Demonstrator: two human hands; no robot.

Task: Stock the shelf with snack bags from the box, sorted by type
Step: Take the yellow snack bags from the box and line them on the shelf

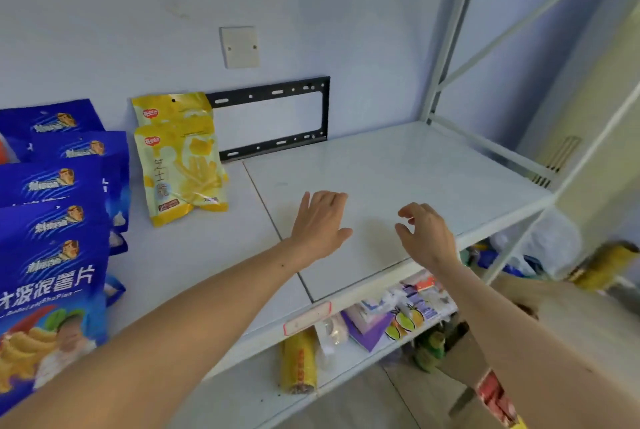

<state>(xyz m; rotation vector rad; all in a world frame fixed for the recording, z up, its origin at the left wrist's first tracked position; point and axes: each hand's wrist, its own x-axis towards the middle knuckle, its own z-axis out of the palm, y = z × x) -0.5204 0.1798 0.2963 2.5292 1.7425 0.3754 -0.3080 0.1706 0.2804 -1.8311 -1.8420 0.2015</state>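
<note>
White metal makes up the shelf point(398, 165), the biggest thing in the frame, its flat board running from the lower left up to the right-hand post, with a lower board showing beneath it at the bottom centre

Blue snack bags point(52, 255) fill the left edge of the frame, standing in an overlapping row that runs from the upper left back corner down to the near front, each one showing the same cartoon face logo. Just right of them, at the back of the board, two yellow snack bags point(183, 165) lean one in front of the other against the wall, clear of the blue row

Part of a brown cardboard box point(568, 307) shows at the lower right, behind the right forearm

Below the top board, mixed packets point(398, 314) lie in the centre-right, and a yellow roll point(299, 363) lies on the lower board near the bottom centre

Behind the yellow bags a black bracket point(277, 117) is fixed to the wall, with a white blank plate point(240, 47) above it

Both hands hover over the bare middle of the board, apart from each other: the left hand point(320, 224) is spread flat, palm down, and the right hand point(427, 233) has loosely curled fingers, and neither grips anything
</note>
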